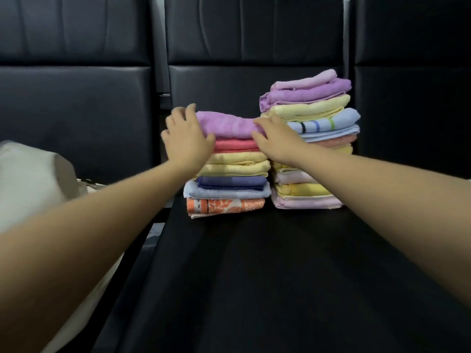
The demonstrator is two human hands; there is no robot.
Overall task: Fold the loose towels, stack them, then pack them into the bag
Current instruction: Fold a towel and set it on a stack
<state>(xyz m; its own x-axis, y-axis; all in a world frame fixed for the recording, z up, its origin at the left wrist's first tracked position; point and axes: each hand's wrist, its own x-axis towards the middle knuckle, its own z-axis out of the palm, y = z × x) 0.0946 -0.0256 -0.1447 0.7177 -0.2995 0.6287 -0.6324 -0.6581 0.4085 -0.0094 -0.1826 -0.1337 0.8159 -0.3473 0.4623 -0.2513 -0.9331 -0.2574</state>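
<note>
While the purple towel (224, 124) is flanked at both ends on top of the shorter stack (229, 171), its seating is only as steady as the pile beneath the palms. It is touched at one end by the left hand (187, 138) and at the other by the right hand (274, 138), fingers spread and laid over the cloth rather than clamped round it; whether any edge is pinched cannot be told. A sideways push from either palm is judged likely to slide the upper folds off the layers under them. Just beyond the right wrist stands the taller stack (309, 141), leaning slightly, and it could be knocked over by that forearm. Well outside the left forearm lies the pale bag (30, 179), into which nothing is yet seen packed.
</note>
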